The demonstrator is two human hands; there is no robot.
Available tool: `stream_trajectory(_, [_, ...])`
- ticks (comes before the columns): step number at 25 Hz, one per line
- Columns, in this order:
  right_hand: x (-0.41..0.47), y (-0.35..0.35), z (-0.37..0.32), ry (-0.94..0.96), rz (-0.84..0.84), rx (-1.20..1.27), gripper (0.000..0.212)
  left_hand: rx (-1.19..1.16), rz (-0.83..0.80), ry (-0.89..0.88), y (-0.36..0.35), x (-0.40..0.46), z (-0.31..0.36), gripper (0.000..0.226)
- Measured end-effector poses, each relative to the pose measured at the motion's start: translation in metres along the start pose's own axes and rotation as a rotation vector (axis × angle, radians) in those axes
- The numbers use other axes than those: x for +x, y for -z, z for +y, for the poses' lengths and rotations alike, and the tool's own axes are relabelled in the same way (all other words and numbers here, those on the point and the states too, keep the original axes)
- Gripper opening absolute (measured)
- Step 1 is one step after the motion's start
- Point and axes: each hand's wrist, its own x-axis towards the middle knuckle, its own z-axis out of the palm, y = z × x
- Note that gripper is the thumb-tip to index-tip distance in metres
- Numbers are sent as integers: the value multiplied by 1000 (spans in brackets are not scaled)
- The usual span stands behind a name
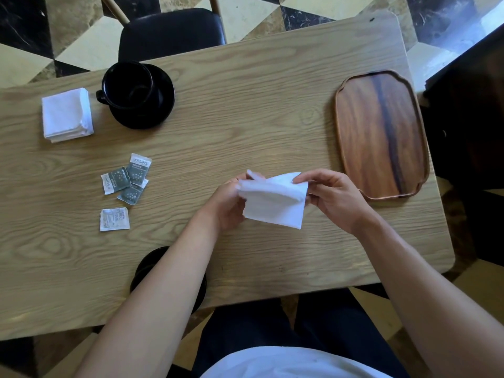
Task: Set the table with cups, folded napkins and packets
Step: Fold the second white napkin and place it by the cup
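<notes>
A white napkin (274, 204) is held above the middle of the wooden table (245, 105), partly folded over. My left hand (229, 203) grips its left edge and my right hand (334, 199) pinches its upper right corner. A black cup (126, 84) stands on a black saucer (161, 110) at the far left. To the left of the cup lies a stack of white napkins (66, 114). Several small packets (126, 178) lie left of my hands, one white packet (114, 219) apart from the rest. Another black saucer (148, 264) near the front edge is mostly hidden by my left forearm.
A brown wooden tray (381, 132) lies at the table's right end. A black chair (171, 31) stands behind the far edge. The floor has a black, cream and tan tile pattern. Dark furniture (469, 118) stands to the right.
</notes>
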Motion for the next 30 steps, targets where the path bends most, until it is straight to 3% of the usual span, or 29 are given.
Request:
stream_trajectory(2, [-1, 1, 2, 22, 8, -78, 34, 25, 47, -26, 1, 1, 2, 33])
stream_trajectory(5, [0, 3, 8, 35, 67, -184, 31, 47, 49, -51, 0, 0, 4, 22])
stream_trajectory(7, [2, 3, 13, -4, 127, -173, 31, 160, 94, -157, -1, -3, 3, 11])
stream_trajectory(10, [1, -6, 20, -77, 241, -113, 32, 430, 193, -353, -1, -7, -3, 39])
stream_trajectory(12, [0, -15, 27, -40, 331, -288, 28, 652, 233, -447, 1, -10, -9, 48])
stream_trajectory(15, [-3, -30, 38, 126, 375, -607, 33, 1214, 326, -681, 8, -10, -23, 55])
stream_trajectory(17, [-5, -38, 44, 200, 401, -818, 38, 1463, 425, -776, 10, -8, -31, 56])
stream_trajectory(20, [-6, -45, 47, 255, 450, -1102, 46, 1654, 527, -871, 6, -4, -47, 48])
stream_trajectory(23, [-1, -54, 47, 404, 390, -1216, 43, 1681, 478, -1050, -4, 0, -61, 42])
stream_trajectory(25, [5, -57, 49, 425, 303, -1266, 46, 1684, 488, -1068, -11, 5, -61, 42])
stream_trajectory(30, [9, -36, 67, 375, 206, -1556, 60, 1852, 485, -866, -5, 16, -63, 61])
